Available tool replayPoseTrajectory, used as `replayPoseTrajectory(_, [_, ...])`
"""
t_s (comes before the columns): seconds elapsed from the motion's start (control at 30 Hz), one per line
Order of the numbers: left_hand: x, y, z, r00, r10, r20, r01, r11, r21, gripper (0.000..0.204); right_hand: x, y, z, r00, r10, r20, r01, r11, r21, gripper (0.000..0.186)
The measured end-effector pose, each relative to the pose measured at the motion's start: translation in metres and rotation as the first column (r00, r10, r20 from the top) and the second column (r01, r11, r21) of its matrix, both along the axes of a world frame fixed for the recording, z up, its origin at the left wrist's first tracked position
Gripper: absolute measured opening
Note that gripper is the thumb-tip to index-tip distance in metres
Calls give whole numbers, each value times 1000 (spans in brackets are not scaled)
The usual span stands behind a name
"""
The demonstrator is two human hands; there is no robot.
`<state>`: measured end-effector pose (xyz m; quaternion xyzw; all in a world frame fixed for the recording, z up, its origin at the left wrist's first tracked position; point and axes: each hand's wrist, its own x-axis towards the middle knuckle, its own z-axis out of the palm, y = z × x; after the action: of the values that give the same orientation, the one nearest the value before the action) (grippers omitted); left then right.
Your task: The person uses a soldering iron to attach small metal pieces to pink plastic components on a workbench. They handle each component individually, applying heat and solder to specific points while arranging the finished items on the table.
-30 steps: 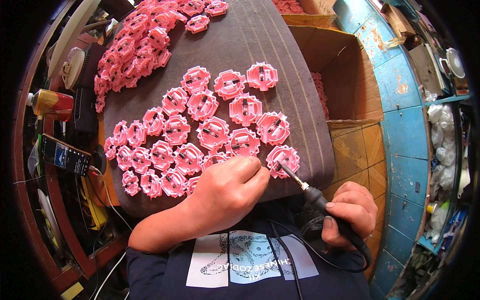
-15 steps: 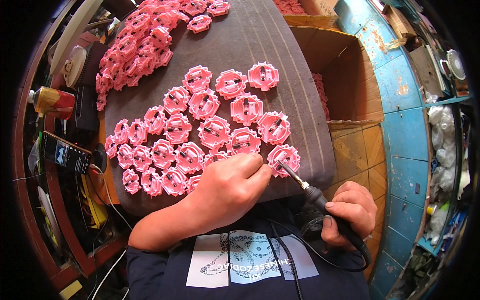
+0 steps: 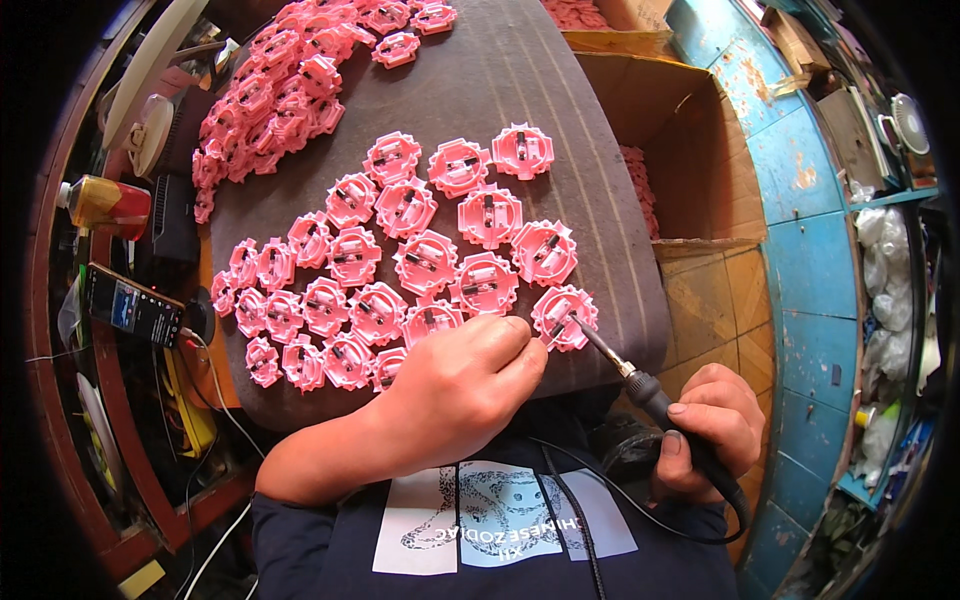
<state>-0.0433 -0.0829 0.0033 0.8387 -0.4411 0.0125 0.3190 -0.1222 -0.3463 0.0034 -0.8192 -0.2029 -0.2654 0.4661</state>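
Observation:
My right hand (image 3: 715, 425) is wrapped around the black handle of a soldering iron (image 3: 652, 400). The iron's metal tip rests at the small parts inside a pink plastic housing (image 3: 563, 320), the nearest one on the right. Close against that housing's left side, my left hand (image 3: 480, 375) is closed in a pinch; a thin silvery strand, like solder wire, seems to stick out toward the iron tip. Several more round pink housings (image 3: 428, 262), with small black and clear parts in them, lie in slanting rows. My left hand partly covers the nearest ones.
A large heap of pink pieces (image 3: 275, 85) covers the far left of the grey table (image 3: 600, 200). Right of the table stands an open cardboard box (image 3: 690, 140) with pink pieces inside. At left are a phone (image 3: 130, 305) and a drink bottle (image 3: 108, 207). The iron's cable (image 3: 640, 515) loops near my body.
My right hand and the soldering iron have shifted slightly right, the tip moving to the right within the nearest housing. My left hand stays pinched beside it, slightly lower.

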Motion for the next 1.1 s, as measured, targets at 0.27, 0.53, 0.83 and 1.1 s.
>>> replayPoseTrajectory(0.27, [4,-8,-7,1000,-8,27,8,1000,6,29,-4,-2,-3,1000,-1,-18,1,1000,6,27])
replayPoseTrajectory(0.53, [7,-13,-9,1000,-13,14,13,1000,26,29,-1,0,-2,1000,-15,-17,16,1000,25,27])
replayPoseTrajectory(0.83, [9,-14,-9,1000,1,26,-2,1000,29,29,0,-3,-4,1000,8,-24,-7,1000,10,29])
replayPoseTrajectory(1.1, [9,-15,-8,1000,4,16,-4,999,32,29,0,-4,-4,1000,16,-21,-16,1000,6,31])
